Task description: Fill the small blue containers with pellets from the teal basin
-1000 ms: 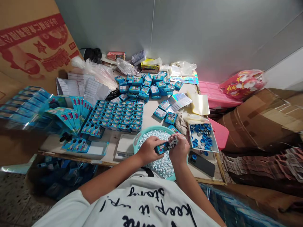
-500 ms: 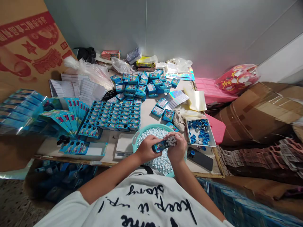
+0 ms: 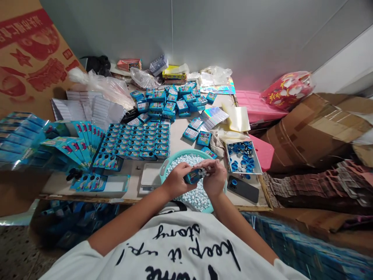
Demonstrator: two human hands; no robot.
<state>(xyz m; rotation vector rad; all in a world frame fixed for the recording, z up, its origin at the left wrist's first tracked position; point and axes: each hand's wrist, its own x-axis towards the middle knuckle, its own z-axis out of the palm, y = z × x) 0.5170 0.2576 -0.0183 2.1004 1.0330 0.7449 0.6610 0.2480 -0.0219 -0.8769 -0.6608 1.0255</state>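
Note:
My left hand [image 3: 175, 180] is closed round a small blue container [image 3: 192, 177], held on its side over a teal basin [image 3: 164, 170] full of small white and pale blue pellets. My right hand [image 3: 215, 177] is cupped against the container's open end, fingers closed on a clutch of white pellets [image 3: 204, 171]. Both hands hover just above the heap in the basin.
Rows of filled blue boxes [image 3: 136, 141] lie behind the basin, more piled further back [image 3: 171, 101]. A white tray of blue caps [image 3: 243, 156] and a dark phone [image 3: 243, 189] sit to the right, a small scale [image 3: 149, 177] to the left, fanned blue cards [image 3: 78, 146] beyond, cardboard boxes [image 3: 314, 128] far right.
The hands stay together over the basin with the container between them; they have shifted slightly left and up in the picture as the camera moved.

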